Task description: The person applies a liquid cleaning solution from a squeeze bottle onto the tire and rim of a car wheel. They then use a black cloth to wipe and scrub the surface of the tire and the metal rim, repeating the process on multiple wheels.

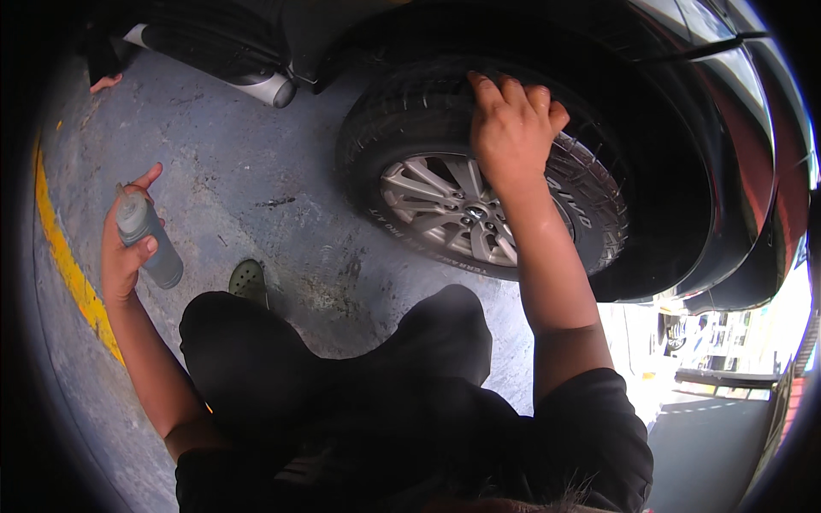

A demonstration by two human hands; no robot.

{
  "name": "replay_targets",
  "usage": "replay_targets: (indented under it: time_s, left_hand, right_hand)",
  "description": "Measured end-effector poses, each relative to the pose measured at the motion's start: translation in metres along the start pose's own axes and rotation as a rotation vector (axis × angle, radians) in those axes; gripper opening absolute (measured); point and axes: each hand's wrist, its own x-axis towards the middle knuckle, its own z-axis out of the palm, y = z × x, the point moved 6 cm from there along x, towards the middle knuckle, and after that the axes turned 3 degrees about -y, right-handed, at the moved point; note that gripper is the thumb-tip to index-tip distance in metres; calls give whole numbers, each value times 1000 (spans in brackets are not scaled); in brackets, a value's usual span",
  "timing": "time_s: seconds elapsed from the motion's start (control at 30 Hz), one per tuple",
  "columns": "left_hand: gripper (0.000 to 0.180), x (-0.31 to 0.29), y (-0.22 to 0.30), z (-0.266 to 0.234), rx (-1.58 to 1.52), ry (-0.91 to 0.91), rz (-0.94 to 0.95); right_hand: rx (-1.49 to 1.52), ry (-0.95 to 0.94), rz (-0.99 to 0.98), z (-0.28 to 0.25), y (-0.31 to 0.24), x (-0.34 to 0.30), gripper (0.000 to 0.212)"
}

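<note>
My left hand [120, 256] holds a greyish translucent squeeze bottle [160, 250] out to the left, well away from the car. The bottle leans, its cap end up by my fingers, and one finger stretches past it. At the upper part of a black tire [376, 128], my right hand [515, 135] rests with bent fingers against the rubber, its back toward me. Whatever may lie under those fingers is hidden. A silver multi-spoke alloy wheel [419, 185] sits inside the tire, below my right wrist, and my forearm crosses over part of it.
Dark car bodywork [676, 162] arches over the tire. A side step [205, 64] juts out at the upper left. The grey floor [214, 162] is stained and carries a yellow line [68, 265]. My bent knees and a green clog [248, 280] are below. Another person's foot [106, 83] shows far left.
</note>
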Motion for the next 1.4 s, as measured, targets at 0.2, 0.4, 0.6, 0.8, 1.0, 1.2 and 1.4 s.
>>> replay_targets:
  time_s: [0.2, 0.4, 0.6, 0.8, 1.0, 1.2, 1.4]
  left_hand:
    - [68, -17, -54, -14, 9, -1, -54]
    - [72, -57, -107, -43, 48, 36, -208]
    - [75, -126, -142, -94, 229, 14, -356]
    - [95, -208, -137, -160, 442, 46, -602]
    - [95, -209, -111, -156, 522, 0, -555]
    - [81, -147, -93, -84, 342, 40, -410]
    - [72, -65, -16, -39, 218, 52, -171]
  right_hand:
    - [-7, -402, -311, 89, -131, 31, 29]
    - [-26, -754, -674, 186, -245, -7, 28]
    - [-289, -1016, -1065, 256, -321, -90, 35]
    - [-457, -1182, -1271, 370, -363, -249, 42]
    - [-317, -1261, -1336, 391, -362, -332, 41]
    - [-270, -996, -1222, 287, -344, -148, 33]
    - [-65, -798, -815, 171, -243, -8, 32]
